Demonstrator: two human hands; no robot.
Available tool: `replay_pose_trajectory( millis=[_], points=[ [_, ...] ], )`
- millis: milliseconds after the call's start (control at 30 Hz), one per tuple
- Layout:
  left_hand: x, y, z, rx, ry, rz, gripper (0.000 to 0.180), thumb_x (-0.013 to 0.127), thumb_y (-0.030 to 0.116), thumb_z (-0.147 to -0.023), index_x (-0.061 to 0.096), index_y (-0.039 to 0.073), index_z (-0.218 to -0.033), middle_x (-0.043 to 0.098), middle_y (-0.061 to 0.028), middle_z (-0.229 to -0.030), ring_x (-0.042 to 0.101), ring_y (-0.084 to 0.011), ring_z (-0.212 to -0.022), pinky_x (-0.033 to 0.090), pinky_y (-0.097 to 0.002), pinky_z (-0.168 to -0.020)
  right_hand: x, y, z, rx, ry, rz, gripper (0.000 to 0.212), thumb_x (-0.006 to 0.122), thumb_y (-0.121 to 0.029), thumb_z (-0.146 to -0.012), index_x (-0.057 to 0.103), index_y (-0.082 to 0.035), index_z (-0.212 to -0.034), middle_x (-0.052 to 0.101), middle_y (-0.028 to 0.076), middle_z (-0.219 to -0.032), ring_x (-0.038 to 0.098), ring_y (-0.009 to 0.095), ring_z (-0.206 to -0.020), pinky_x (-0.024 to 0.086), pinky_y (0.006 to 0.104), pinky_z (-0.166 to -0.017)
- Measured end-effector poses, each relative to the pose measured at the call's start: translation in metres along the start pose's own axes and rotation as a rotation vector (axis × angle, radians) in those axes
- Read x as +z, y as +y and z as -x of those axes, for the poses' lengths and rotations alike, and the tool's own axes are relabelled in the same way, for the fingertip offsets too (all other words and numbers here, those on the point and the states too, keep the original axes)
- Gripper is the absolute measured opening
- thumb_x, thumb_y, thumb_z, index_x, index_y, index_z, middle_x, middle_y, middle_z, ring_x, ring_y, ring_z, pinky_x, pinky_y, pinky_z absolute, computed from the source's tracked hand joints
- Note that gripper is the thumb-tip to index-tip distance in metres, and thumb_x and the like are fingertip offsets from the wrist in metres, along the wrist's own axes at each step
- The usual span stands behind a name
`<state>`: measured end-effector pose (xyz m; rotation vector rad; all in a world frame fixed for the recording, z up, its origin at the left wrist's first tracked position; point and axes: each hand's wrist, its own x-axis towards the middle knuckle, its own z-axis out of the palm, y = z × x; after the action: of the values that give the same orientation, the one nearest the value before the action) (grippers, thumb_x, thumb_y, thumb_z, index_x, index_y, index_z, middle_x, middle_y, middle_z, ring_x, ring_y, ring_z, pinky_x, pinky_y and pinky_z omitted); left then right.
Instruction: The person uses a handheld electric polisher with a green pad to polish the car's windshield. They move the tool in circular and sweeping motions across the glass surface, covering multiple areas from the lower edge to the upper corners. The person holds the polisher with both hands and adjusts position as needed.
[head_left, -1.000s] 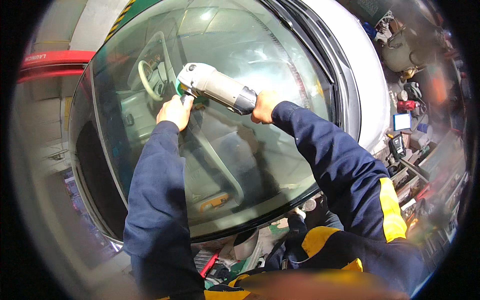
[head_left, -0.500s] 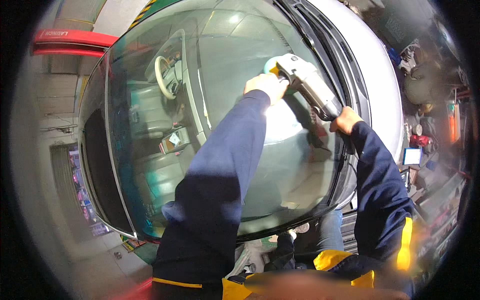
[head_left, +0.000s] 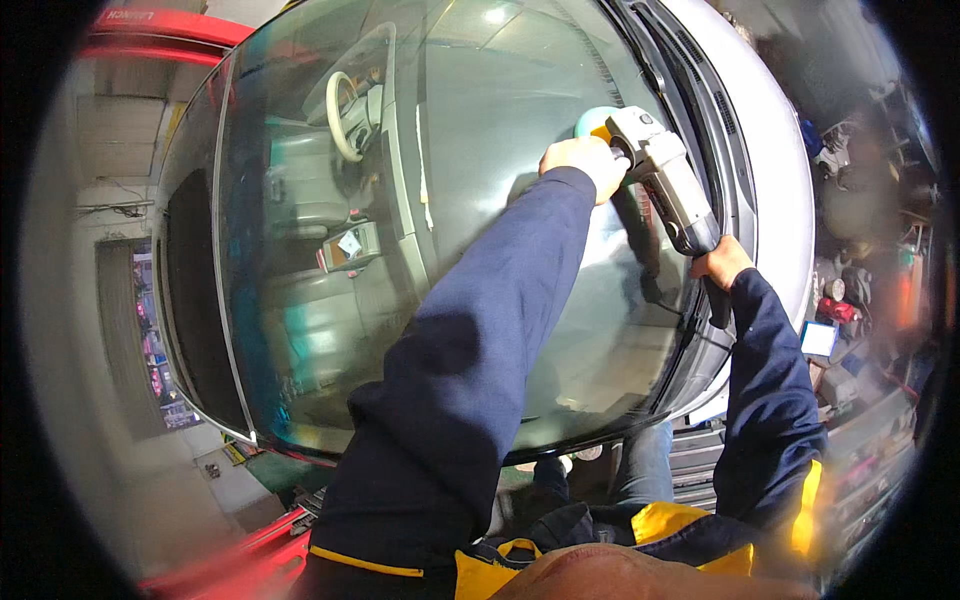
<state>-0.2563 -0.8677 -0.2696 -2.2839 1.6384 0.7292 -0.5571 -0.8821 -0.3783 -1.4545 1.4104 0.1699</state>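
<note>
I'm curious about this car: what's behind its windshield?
Behind the windshield are a pale steering wheel, grey seats and a console holding something white. Whatever the left hand, its sleeve and the power tool cover cannot be seen.

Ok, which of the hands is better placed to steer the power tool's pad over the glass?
Probably the left hand: it grips the side handle, close to the pad. The right hand holds the rear of the power tool, farther from the pad.

A grey, black-ended polisher (head_left: 674, 186) slants over the windshield (head_left: 490, 150).
</note>
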Motion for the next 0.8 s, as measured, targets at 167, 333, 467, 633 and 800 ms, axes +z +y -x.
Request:
replay_pose_trajectory(
  millis=[167,333,467,633,800],
  points=[
    [-0.008,-0.039,0.035,-0.033,0.055,0.009,0.059,0.049,0.056,-0.109,0.081,0.009,-0.121,0.082,-0.0141,-0.12,0.078,-0.0337,-0.11,0.06,-0.0471,-0.097,0.018,-0.038,0.025,-0.039,-0.035,0.067,0.033,0.089,-0.016,-0.068,0.077,0.009,-0.086,0.076,0.016,-0.079,0.075,0.029,-0.073,0.058,0.0411,-0.071],
    [-0.034,-0.088,0.089,-0.118,0.076,0.038,0.057,0.051,0.055,-0.107,0.081,0.008,-0.119,0.081,-0.0158,-0.12,0.077,-0.0338,-0.114,0.059,-0.0466,-0.1,0.049,-0.091,0.056,-0.11,-0.135,0.009,0.026,0.089,-0.012,-0.072,0.077,0.008,-0.083,0.075,0.014,-0.074,0.072,0.024,-0.064,0.057,0.0402,-0.063],
    [-0.066,-0.153,0.13,-0.182,0.108,0.087,0.064,0.049,0.06,-0.108,0.078,0.005,-0.123,0.078,-0.0217,-0.124,0.074,-0.0371,-0.12,0.055,-0.0479,-0.107,0.085,-0.159,0.073,-0.142,-0.134,0.046,0.024,0.087,-0.011,-0.073,0.077,0.008,-0.084,0.074,0.014,-0.072,0.072,0.025,-0.063,0.057,0.0401,-0.061],
    [-0.102,-0.255,0.187,-0.238,0.186,-0.031,0.066,0.052,0.062,-0.106,0.072,0.005,-0.134,0.075,-0.0215,-0.134,0.07,-0.0391,-0.126,0.054,-0.0484,-0.109,0.14,-0.262,0.083,-0.347,-0.116,0.201,0.037,0.088,-0.019,-0.068,0.078,0.011,-0.086,0.076,0.02,-0.076,0.077,0.029,-0.069,0.061,0.0411,-0.068],
    [-0.129,-0.338,0.235,-0.435,0.265,0.017,0.068,0.048,0.063,-0.109,0.073,0.006,-0.135,0.073,-0.0212,-0.138,0.069,-0.0389,-0.13,0.054,-0.0489,-0.11,0.186,-0.357,0.097,-0.46,-0.149,0.286,0.038,0.086,-0.023,-0.069,0.081,0.008,-0.09,0.079,0.024,-0.087,0.079,0.034,-0.083,0.062,0.0436,-0.079]
  ],
)
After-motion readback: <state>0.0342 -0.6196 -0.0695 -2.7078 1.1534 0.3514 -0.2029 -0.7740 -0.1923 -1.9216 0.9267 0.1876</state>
